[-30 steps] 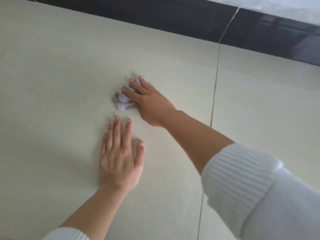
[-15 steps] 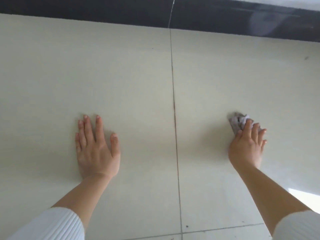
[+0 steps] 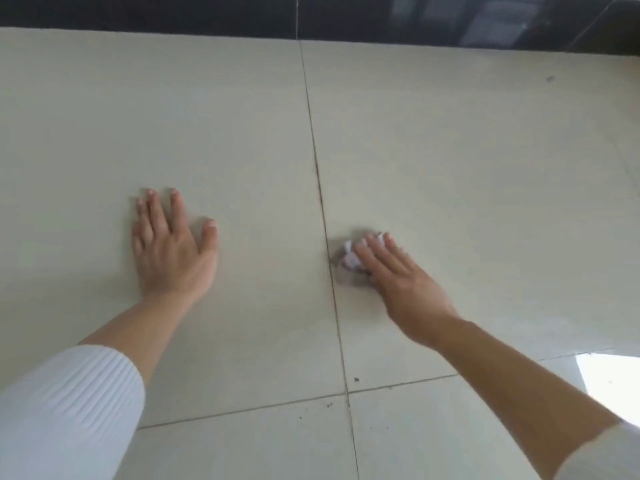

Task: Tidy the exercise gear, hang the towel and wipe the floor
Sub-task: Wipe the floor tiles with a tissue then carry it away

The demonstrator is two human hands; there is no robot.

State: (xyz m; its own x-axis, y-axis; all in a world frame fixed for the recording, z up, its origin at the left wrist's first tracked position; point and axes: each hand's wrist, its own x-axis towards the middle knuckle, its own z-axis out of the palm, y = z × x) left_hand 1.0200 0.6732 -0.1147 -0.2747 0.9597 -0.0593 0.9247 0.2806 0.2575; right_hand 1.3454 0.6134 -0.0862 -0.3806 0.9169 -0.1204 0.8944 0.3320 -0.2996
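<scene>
A small crumpled grey-white wipe [image 3: 350, 260] lies on the cream tiled floor [image 3: 467, 161] just right of the long grout line. My right hand [image 3: 398, 282] presses down on it with straight fingers, covering its right half. My left hand [image 3: 171, 247] lies flat on the floor tile to the left, fingers spread, holding nothing. Both arms wear white ribbed sleeves pushed up the forearm.
A dark skirting band [image 3: 242, 12] runs along the far edge of the floor. Small dark crumbs [image 3: 356, 379] lie near the grout crossing close to me. A bright patch of light [image 3: 609, 379] falls on the tile at the right.
My right hand has swept the wipe from far right back leftward to the grout line, after an earlier sweep from the left. The left hand stays flat on the floor.
</scene>
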